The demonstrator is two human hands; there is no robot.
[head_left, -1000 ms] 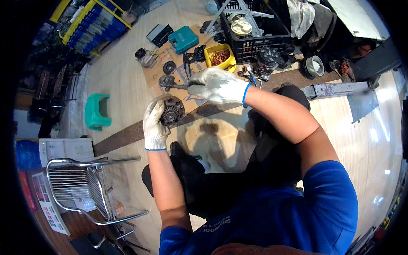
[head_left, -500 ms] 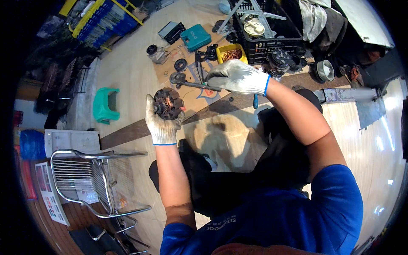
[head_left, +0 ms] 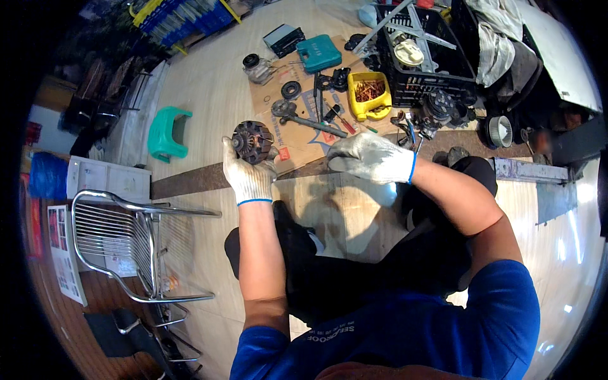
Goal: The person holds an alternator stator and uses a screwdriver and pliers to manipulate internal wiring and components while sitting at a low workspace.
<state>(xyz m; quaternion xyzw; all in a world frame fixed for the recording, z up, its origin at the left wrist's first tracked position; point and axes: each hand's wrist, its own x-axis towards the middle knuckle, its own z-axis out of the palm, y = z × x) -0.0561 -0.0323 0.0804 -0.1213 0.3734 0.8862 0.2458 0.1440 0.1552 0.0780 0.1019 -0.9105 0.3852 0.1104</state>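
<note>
My left hand (head_left: 248, 180), in a white knit glove, is wrapped round an alternator rotor (head_left: 253, 143) with dark claw poles and some copper showing. My right hand (head_left: 372, 159), gloved alike, hangs with curled fingers over the near edge of the cardboard (head_left: 297, 147); whatever it may hold is hidden. A long dark metal bar with a round head (head_left: 312, 124) lies just beyond that hand. Near the bar are a screwdriver with a red handle (head_left: 340, 118) and a black pulley-like ring (head_left: 291, 90).
Farther back stand a yellow tub (head_left: 361, 113) of copper-coloured bolts, a teal tool case (head_left: 318, 54) and a black crate (head_left: 411, 97). Loose dark parts (head_left: 440, 107) lie by the crate. A green stool (head_left: 170, 134) and a metal chair (head_left: 142, 212) are on the left.
My right hand has drawn back toward me from over the long bar, uncovering the tools there. The rotor's face is turned more upward in my left hand. The whole view has shifted slightly.
</note>
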